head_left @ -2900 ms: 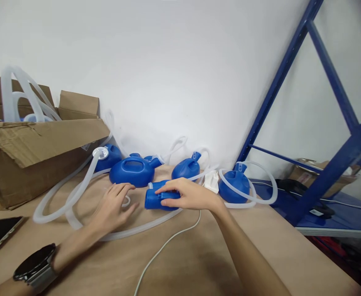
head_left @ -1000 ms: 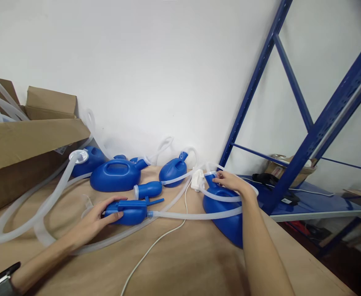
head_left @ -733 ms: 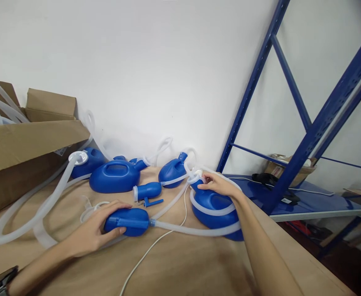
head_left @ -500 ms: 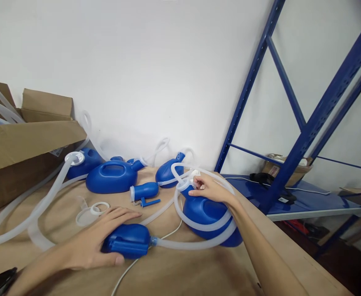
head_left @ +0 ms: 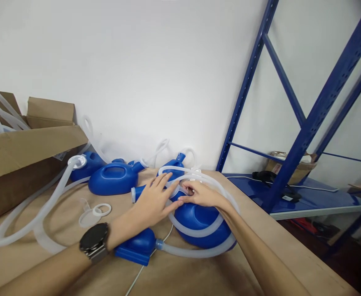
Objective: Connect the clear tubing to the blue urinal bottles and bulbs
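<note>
A round blue plastic container (head_left: 199,224) lies on the brown table (head_left: 275,250), wrapped in loops of translucent tube (head_left: 195,251). My right hand (head_left: 200,194) pinches the tube at the container's neck. My left hand (head_left: 154,202), a black watch (head_left: 94,243) on its wrist, lies with fingers spread on the tube loops beside the right hand and holds nothing. Under my left forearm rests a small blue oblong piece (head_left: 135,247), joined to the tube's end.
An open cardboard box (head_left: 29,152) with tubes stands at the left. A blue jug with a handle (head_left: 114,179), two more blue containers (head_left: 174,165) and translucent rings (head_left: 95,211) lie behind. A blue metal rack (head_left: 294,160) stands at the right. A white cable (head_left: 137,280) crosses the front.
My right hand drew the round container and its tube loops nearer. My left hand let go of the small blue piece and moved right onto the tube at the container's neck.
</note>
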